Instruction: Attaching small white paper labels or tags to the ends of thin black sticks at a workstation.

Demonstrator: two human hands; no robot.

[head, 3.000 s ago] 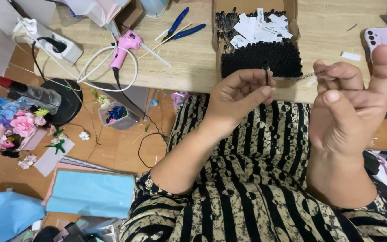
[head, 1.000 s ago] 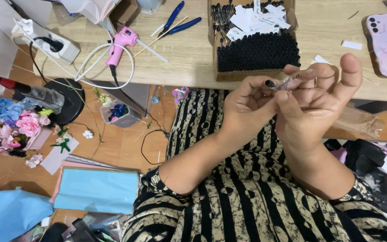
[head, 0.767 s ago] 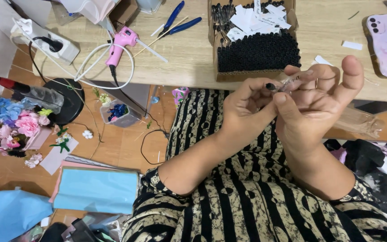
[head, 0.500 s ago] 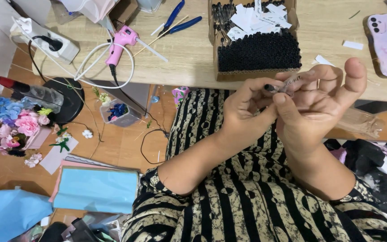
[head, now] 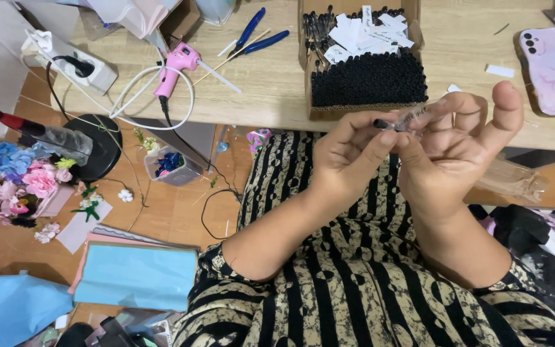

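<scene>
Slim black-capped tube (head: 398,122) lying crosswise, cap leftward, pinched by left hand (head: 348,154) and right hand (head: 457,144).

Bright, even indoor light, sharp view

Soft shadows lie under the tabletop (head: 277,90); no glare; slight wide-angle bending shows at the frame edges.

A home craft corner, by the look of it. On the wooden counter (head: 277,90) lie a pink glue gun (head: 173,67), blue-handled pliers (head: 258,32) and a cardboard box (head: 362,61) of small black pieces. Left of the counter, on the floor, sit artificial flowers (head: 14,180) and coloured paper sheets (head: 133,276).
</scene>
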